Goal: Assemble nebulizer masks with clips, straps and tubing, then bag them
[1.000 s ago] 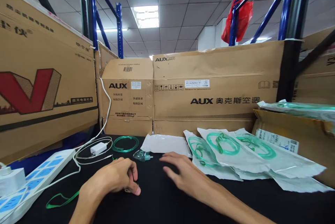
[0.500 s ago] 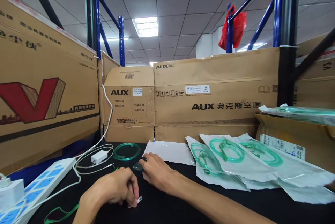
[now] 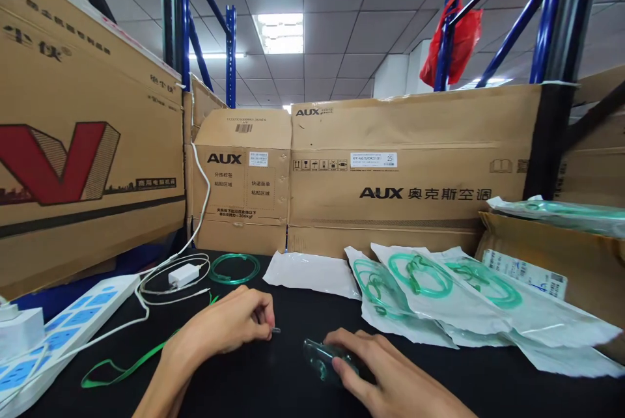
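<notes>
Cardboard wall point(image 3: 390, 177): stands behind the white packet point(image 3: 311, 277).
Worktop point(image 3: 273, 382): black, with the white packet lying flat on it.
Tubing pouches point(image 3: 420, 278): overlapping, just right of the packet.
Power strip point(image 3: 73, 323): well left of the packet, nearer you.
Right hand point(image 3: 385, 366): your fingers are partly open around the mask point(image 3: 317, 358), nearer you than the packet and slightly right.
Left hand point(image 3: 239, 317): your fingers are pinched nearly together on a small pale piece point(image 3: 277, 331), just in front of the packet's left end.
Green strap point(image 3: 124, 372): left of the packet, partly behind your left forearm.
Tubing coil point(image 3: 234, 282): beside the packet, left.
</notes>
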Tool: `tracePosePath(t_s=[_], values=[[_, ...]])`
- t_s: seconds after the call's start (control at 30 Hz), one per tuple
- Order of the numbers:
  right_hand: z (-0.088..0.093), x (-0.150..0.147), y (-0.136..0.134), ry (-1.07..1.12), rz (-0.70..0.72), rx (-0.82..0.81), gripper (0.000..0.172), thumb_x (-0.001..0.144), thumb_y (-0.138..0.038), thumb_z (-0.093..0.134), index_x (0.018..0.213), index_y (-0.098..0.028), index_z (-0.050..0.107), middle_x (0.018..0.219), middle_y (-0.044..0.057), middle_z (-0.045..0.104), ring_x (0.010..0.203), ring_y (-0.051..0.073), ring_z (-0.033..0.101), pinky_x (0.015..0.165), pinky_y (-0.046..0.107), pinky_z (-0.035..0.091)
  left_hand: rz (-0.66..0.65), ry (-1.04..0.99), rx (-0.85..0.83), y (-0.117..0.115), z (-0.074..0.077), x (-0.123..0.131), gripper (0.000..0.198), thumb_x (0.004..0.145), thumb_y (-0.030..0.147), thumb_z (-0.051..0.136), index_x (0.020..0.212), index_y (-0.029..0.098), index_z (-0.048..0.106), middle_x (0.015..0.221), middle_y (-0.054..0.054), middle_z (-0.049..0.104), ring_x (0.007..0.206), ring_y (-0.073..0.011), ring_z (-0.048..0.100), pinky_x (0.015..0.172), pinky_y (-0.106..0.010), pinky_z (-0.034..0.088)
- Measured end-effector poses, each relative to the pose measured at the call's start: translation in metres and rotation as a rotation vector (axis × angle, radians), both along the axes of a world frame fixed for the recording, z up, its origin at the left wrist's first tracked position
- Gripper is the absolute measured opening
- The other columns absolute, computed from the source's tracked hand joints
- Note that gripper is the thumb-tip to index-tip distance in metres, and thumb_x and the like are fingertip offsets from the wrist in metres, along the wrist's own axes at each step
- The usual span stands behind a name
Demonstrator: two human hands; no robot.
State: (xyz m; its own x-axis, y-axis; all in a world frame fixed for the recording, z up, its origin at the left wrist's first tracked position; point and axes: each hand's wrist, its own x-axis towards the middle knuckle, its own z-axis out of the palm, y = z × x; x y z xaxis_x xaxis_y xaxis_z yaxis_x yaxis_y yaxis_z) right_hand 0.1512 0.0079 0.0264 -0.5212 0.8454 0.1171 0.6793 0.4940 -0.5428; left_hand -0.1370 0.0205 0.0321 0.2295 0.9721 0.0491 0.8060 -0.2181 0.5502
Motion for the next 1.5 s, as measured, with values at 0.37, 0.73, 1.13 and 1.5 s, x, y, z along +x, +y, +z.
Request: tracePosePath(t_s=[0.37, 0.73, 1.13, 1.5], values=[[-0.037, -0.007, 0.013, 0.020, 0.069, 0.111, 0.049, 0.097, -0.030, 0.056, 0.146, -0.030, 0.056, 0.152, 0.006, 0.054, 0.144, 0.029, 0.047, 0.118, 0.044, 0.041, 0.002, -0.045, 0.077, -0.007, 0.014, 0.025, 0.020, 0.084, 0.042, 0.070, 0.085, 0.022, 0.070, 0.084, 0.001, 0.065, 0.085, -0.0192, 0.061, 0.071, -0.024, 0.042], [-0.025, 0.003, 0.014, 0.094, 0.060, -0.023, 0.047, 0.097, -0.033, 0.058, 0.143, -0.035, 0.057, 0.152, 0.004, 0.054, 0.142, 0.027, 0.047, 0.122, 0.047, 0.033, -0.061, -0.056, 0.130, -0.006, 0.013, 0.046, 0.017, 0.090, 0.038, 0.066, 0.090, 0.026, 0.079, 0.084, 0.001, 0.074, 0.087, -0.0200, 0.065, 0.075, -0.026, 0.043], [0.013, 0.007, 0.001, 0.345, 0.147, -0.232, 0.038, 0.094, -0.038, 0.059, 0.132, -0.030, 0.065, 0.116, 0.003, 0.072, 0.102, 0.023, 0.066, 0.089, 0.037, 0.052, -0.330, -0.223, 0.319, -0.015, 0.021, 0.052, 0.015, 0.096, 0.027, 0.068, 0.098, 0.032, 0.082, 0.100, 0.006, 0.081, 0.096, -0.0166, 0.073, 0.092, -0.023, 0.050], [0.017, 0.009, 0.001, 0.454, 0.192, -0.341, 0.034, 0.094, -0.041, 0.063, 0.125, -0.029, 0.067, 0.113, 0.003, 0.070, 0.100, 0.022, 0.064, 0.086, 0.033, 0.050, -0.481, -0.310, 0.373, -0.014, 0.024, 0.048, 0.022, 0.096, 0.019, 0.066, 0.104, 0.032, 0.083, 0.107, 0.003, 0.081, 0.097, -0.0168, 0.076, 0.086, -0.022, 0.057]])
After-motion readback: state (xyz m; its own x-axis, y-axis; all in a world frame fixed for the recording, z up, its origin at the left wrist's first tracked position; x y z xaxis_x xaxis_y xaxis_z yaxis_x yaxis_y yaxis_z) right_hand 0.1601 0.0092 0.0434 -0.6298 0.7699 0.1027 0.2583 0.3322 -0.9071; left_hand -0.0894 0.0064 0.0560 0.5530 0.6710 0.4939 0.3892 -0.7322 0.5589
